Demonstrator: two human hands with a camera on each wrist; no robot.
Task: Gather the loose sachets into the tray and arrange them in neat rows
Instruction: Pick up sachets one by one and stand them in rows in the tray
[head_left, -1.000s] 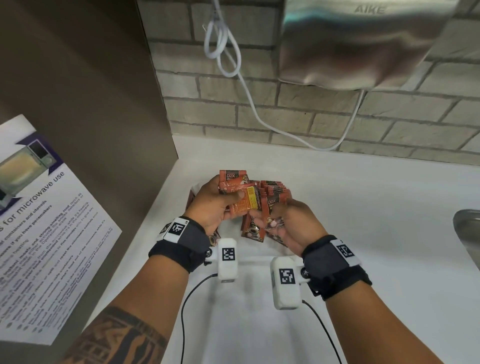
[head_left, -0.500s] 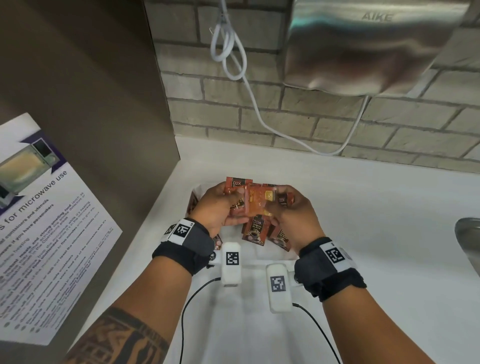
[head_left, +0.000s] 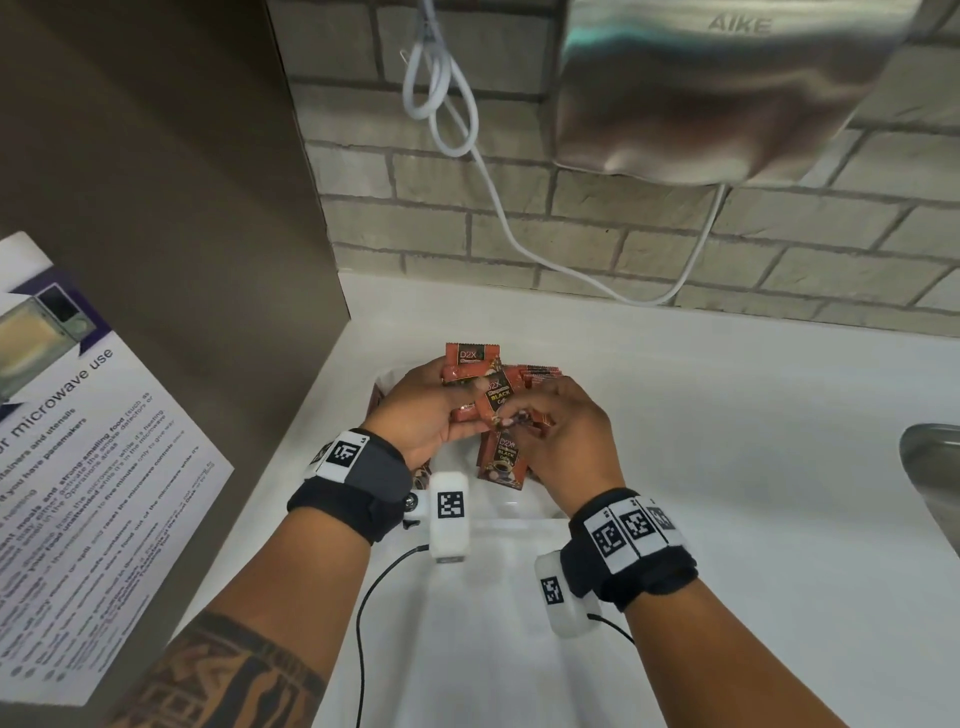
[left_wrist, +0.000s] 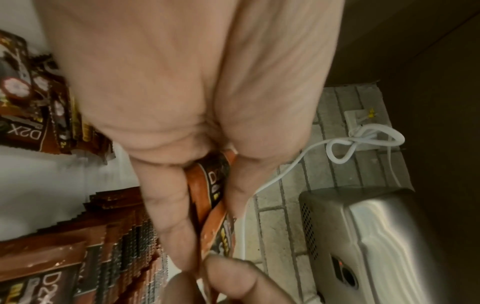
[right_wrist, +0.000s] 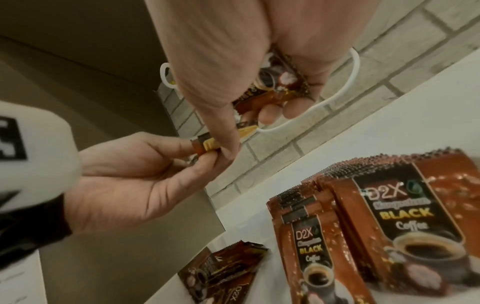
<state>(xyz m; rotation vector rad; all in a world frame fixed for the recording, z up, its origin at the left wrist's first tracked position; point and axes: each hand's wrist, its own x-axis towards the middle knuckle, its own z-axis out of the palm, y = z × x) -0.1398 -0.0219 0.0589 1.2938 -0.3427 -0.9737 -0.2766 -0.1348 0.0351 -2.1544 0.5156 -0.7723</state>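
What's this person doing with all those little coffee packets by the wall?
A person is sorting coffee sachets over a white counter. The left hand holds a small bunch of sachets, and the right hand pinches another sachet beside that bunch. Below the hands, a row of sachets already stands overlapped in line, while a few loose sachets lie jumbled nearby. The tray itself is mostly hidden by the hands.

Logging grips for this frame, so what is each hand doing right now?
Left hand: grips a bunch of sachets.
Right hand: pinches a single sachet, held against that bunch.
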